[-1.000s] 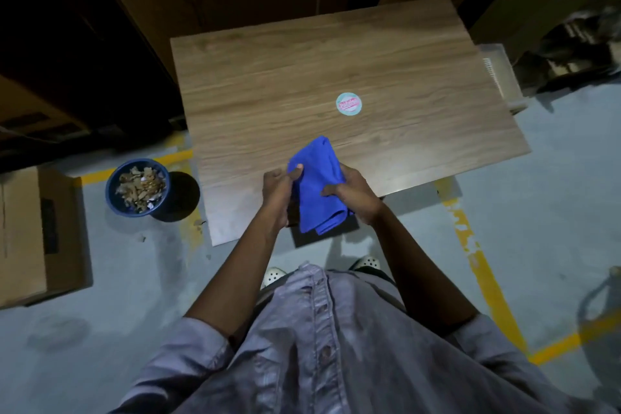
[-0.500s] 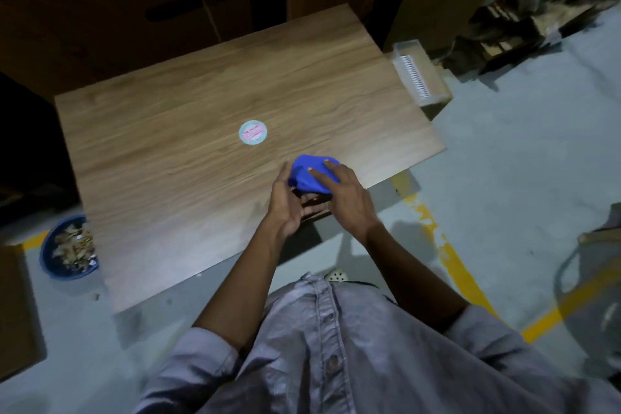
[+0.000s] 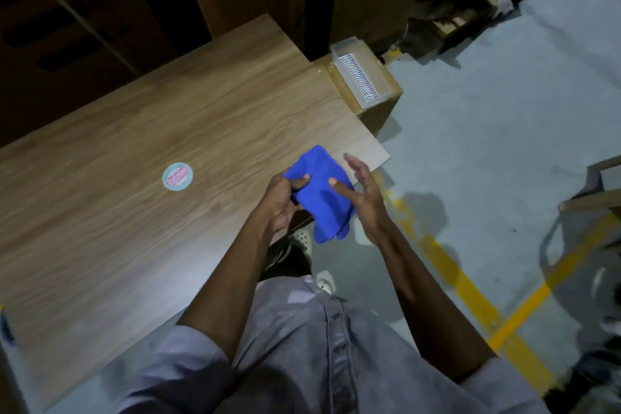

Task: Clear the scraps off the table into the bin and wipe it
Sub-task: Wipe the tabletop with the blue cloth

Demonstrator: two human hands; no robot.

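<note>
Counted: five single things, three pairs

One wooden table [image 3: 134, 212]; one blue cloth [image 3: 322, 191] at its 4 o'clock corner; one round sticker [image 3: 177, 176] at the cloth's 9 o'clock; two hands, left hand [image 3: 280, 203] and right hand [image 3: 364, 198]; one clear tray [image 3: 361, 77] on one cardboard box [image 3: 376, 116] at the table's 2 o'clock; two white shoes [image 3: 302, 239] at the cloth's 6 o'clock; two yellow floor stripes [image 3: 470, 292] at 4 o'clock.

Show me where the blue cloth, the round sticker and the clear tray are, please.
blue cloth [image 3: 321, 191]: head view, the middle of its bunched fabric.
round sticker [image 3: 177, 176]: head view, its pink printed centre.
clear tray [image 3: 346, 44]: head view, its far wall.
</note>
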